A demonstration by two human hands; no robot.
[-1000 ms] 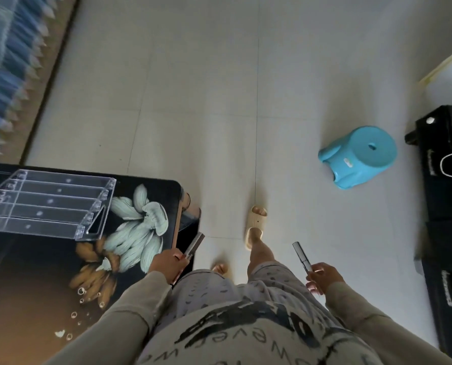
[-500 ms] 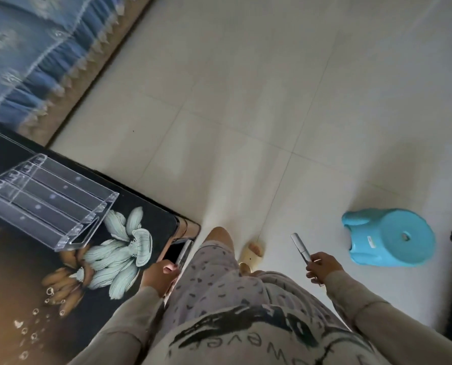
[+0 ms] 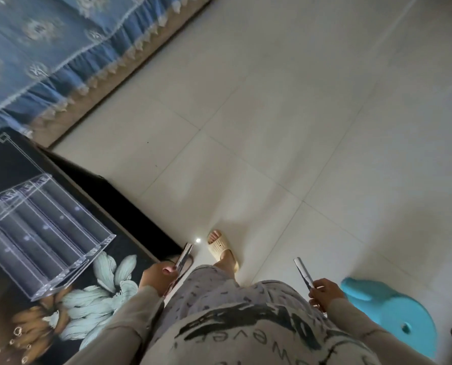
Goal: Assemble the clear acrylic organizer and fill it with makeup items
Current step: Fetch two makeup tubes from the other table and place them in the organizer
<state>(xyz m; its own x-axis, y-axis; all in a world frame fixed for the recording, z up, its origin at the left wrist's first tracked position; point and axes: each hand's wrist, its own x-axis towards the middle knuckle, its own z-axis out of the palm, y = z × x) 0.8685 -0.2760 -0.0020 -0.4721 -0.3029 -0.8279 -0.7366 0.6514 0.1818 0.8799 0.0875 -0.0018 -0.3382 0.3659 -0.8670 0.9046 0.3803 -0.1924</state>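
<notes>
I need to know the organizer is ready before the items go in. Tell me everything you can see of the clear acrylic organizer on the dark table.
The clear acrylic organizer looks like one assembled piece: transparent walls with bright edges and four or so long parallel compartments split by clear dividers. Small pale dots show along its floor. It lies flat on the dark floral table, near the table's edge, its left part cut off by the frame. No items are visible inside. Neither hand touches it.

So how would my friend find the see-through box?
Look at the black table with painted flowers at the left. The clear organizer sits on it, above the white flower. It is the only see-through thing, with long slots side by side.
</notes>
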